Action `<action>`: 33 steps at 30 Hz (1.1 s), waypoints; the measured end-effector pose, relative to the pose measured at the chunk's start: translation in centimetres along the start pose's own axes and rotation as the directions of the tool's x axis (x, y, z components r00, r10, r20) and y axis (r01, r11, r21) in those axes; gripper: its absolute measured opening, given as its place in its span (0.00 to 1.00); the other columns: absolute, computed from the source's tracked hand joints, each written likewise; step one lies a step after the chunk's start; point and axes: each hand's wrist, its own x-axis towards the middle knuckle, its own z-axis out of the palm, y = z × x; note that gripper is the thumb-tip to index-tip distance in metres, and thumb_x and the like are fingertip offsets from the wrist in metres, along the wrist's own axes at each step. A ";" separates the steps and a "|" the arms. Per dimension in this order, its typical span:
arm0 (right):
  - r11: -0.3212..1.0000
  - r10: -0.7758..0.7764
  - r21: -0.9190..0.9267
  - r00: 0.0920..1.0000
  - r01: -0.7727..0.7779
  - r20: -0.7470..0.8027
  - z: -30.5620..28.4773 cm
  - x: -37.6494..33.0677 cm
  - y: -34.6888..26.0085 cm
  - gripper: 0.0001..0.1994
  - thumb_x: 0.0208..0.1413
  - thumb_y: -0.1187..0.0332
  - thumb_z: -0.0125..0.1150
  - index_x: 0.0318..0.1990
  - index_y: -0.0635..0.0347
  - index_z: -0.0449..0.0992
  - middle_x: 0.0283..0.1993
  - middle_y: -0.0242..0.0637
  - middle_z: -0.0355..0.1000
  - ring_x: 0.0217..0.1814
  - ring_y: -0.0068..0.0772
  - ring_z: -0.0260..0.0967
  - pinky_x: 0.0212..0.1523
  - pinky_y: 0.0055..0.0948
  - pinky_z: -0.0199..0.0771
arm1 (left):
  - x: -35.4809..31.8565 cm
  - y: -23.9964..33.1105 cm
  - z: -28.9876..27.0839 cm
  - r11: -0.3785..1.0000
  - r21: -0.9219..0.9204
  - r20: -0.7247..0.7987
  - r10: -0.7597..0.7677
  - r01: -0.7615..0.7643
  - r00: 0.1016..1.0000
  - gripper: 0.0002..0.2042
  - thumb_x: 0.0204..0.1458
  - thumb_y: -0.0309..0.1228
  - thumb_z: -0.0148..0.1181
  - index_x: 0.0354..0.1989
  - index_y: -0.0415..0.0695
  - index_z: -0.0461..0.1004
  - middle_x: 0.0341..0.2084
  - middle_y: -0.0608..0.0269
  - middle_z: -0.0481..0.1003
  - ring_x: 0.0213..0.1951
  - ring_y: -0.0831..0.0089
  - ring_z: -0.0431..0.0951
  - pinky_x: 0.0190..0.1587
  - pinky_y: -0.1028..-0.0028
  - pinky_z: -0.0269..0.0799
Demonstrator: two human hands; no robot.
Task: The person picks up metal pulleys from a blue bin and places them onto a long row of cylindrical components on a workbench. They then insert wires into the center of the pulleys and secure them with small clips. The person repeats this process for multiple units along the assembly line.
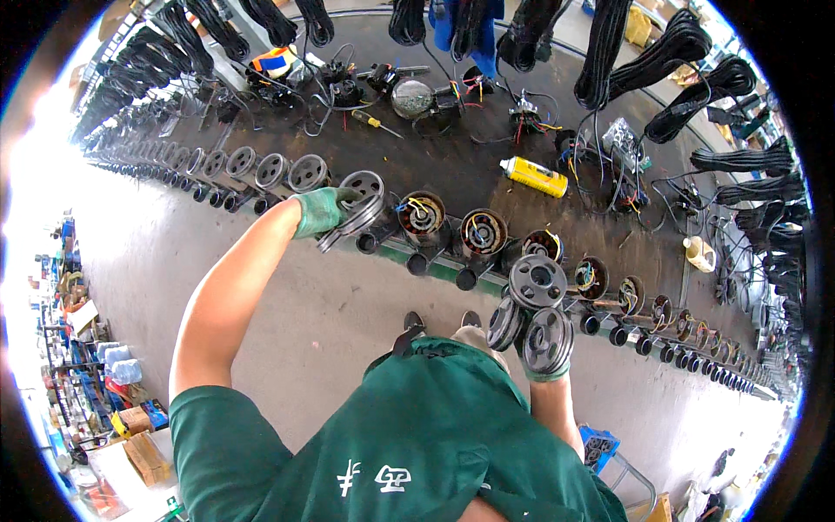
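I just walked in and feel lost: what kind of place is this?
Probably a motor assembly workshop. A long bench carries a row of motor housings with copper windings, black cable bundles hang above, and the gloved left hand fits a round metal end cover.

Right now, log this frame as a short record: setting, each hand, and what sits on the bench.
setting: long dark workbench with a row of motor housings along its front edge
left hand: gloved, gripping a round grey end cover at one housing
right hand: gloved, holding a stack of grey end covers
bench items: yellow spray can, screwdriver, loose wiring
above: black cable bundles hanging
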 end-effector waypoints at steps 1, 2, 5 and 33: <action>0.984 0.054 0.172 0.999 -0.052 -0.004 0.4 0.1 -0.3 0.20 0.62 0.74 0.58 0.61 0.65 0.71 0.57 0.40 0.77 0.58 0.32 0.75 0.61 0.34 0.75 | -0.3 -0.4 0.1 1.000 -0.024 -0.008 0.001 -0.001 1.000 0.31 0.57 0.17 0.55 0.71 0.49 0.63 0.40 0.67 0.79 0.37 0.77 0.81 0.35 0.73 0.78; 0.935 -0.045 -0.346 0.995 0.074 0.091 -1.5 0.4 0.6 0.21 0.67 0.67 0.53 0.64 0.65 0.66 0.58 0.43 0.76 0.58 0.35 0.75 0.61 0.35 0.75 | -1.1 0.3 0.2 0.999 -0.035 -0.015 -0.021 0.021 1.000 0.32 0.56 0.17 0.55 0.72 0.47 0.62 0.43 0.66 0.79 0.40 0.77 0.80 0.38 0.73 0.79; 0.806 -0.076 -0.575 0.987 0.143 0.138 -2.0 0.7 0.4 0.22 0.71 0.62 0.49 0.67 0.62 0.63 0.60 0.42 0.74 0.60 0.36 0.74 0.63 0.35 0.74 | -4.3 1.8 1.1 0.989 -0.151 0.022 0.012 -0.008 1.000 0.33 0.56 0.17 0.55 0.73 0.46 0.61 0.46 0.65 0.79 0.43 0.77 0.79 0.41 0.72 0.79; 0.386 -0.153 -0.917 0.987 0.100 0.043 -9.5 -4.1 -1.2 0.20 0.67 0.62 0.44 0.58 0.65 0.72 0.56 0.43 0.78 0.60 0.42 0.75 0.71 0.42 0.64 | 6.5 8.0 14.0 0.802 0.486 -0.367 0.547 -0.346 0.752 0.12 0.58 0.24 0.59 0.50 0.39 0.77 0.46 0.43 0.76 0.48 0.47 0.77 0.55 0.59 0.73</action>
